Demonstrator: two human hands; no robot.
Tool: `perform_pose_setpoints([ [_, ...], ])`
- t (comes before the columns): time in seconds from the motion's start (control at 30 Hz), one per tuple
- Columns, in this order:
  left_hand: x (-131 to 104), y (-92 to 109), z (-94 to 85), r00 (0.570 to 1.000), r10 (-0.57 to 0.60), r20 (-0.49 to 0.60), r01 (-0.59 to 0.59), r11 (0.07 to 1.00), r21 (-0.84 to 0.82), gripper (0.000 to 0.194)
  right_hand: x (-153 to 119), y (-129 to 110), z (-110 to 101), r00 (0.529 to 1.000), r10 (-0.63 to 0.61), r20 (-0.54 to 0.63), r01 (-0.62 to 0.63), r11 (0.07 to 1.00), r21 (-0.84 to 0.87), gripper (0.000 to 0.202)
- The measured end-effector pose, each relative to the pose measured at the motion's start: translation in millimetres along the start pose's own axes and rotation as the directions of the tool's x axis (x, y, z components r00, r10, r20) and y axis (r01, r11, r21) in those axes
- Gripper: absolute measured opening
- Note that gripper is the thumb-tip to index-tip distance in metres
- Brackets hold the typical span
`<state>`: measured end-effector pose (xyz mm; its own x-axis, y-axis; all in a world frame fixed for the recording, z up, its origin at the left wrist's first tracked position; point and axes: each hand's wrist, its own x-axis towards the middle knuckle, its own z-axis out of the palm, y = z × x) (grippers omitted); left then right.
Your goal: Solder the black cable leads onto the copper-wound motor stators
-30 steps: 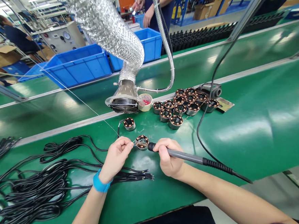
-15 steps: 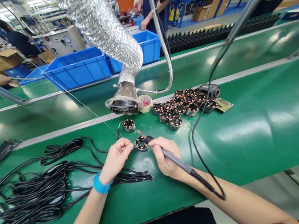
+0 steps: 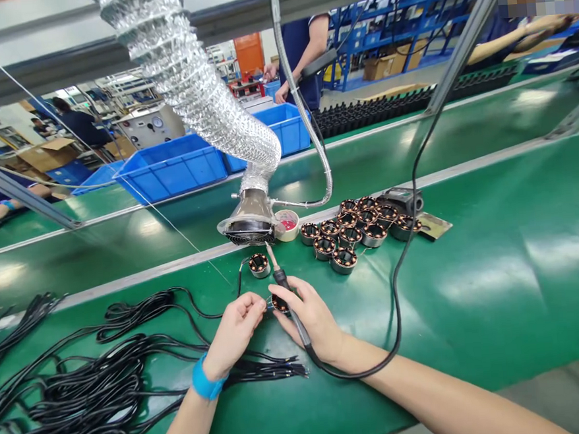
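In my right hand is a soldering iron, its tip pointing away from me under the fume hood. That hand's thumb and fingers also reach around a copper-wound motor stator, which they partly cover. At the stator's left side my left hand, with a blue wristband, is closed in a pinch on thin wires; their ends are hidden by the fingertips. Just beyond both hands stands another stator with a black lead attached. Bare cable ends lie below my wrists.
A fume hood hangs ahead on a foil duct. Several stators are grouped at right of it, beside a tape roll. Black cables cover the left bench. Blue bins stand beyond; co-workers are in the background.
My right hand has turned the soldering iron more upright, its tip now nearer the hood, and its fingers have come over the stator. My left hand keeps its pinch. The view has tilted up.
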<state>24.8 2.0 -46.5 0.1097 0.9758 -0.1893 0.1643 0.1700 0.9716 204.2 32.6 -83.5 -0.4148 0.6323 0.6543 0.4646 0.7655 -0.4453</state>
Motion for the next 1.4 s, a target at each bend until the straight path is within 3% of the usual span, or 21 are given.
perform_pose_setpoints([
  [0.13,-2.8,6.5,-7.4,1.000,-0.029,-0.007,0.029,0.999,0.013,0.032,5.3,5.8,-2.4,0.994,0.043,0.104,-0.051,0.996,0.072,0.047],
  [0.37,-4.5,7.2,-17.7,0.997,-0.069,-0.019,0.068,0.996,-0.050,0.029,8.9,6.8,-9.2,0.982,0.079,0.171,-0.100,0.988,0.117,0.042],
  [0.7,5.6,-1.1,1.0,0.987,-0.088,-0.135,0.081,0.995,-0.051,0.034,8.5,7.0,-8.4,0.983,0.119,0.139,-0.144,0.973,0.180,0.049],
  [0.97,2.9,-0.1,1.3,0.984,-0.094,-0.152,0.092,0.996,-0.022,0.034,7.4,6.4,-1.1,0.998,-0.041,0.044,0.031,0.977,0.212,0.037],
  [1.17,-4.9,-3.6,1.1,0.986,-0.113,-0.125,0.118,0.992,0.035,0.040,9.0,-3.1,-12.4,0.974,-0.124,0.189,0.112,0.991,0.074,0.033],
  [1.3,-1.8,-16.7,5.9,0.981,-0.187,-0.051,0.178,0.973,-0.144,0.048,3.4,-6.1,-12.4,0.977,-0.073,0.198,0.069,0.997,0.027,0.033],
  [1.4,2.8,-22.1,11.6,0.969,-0.247,0.006,0.236,0.917,-0.322,0.049,-4.3,-9.1,-2.6,0.989,0.084,0.120,-0.092,0.994,0.062,0.038],
])
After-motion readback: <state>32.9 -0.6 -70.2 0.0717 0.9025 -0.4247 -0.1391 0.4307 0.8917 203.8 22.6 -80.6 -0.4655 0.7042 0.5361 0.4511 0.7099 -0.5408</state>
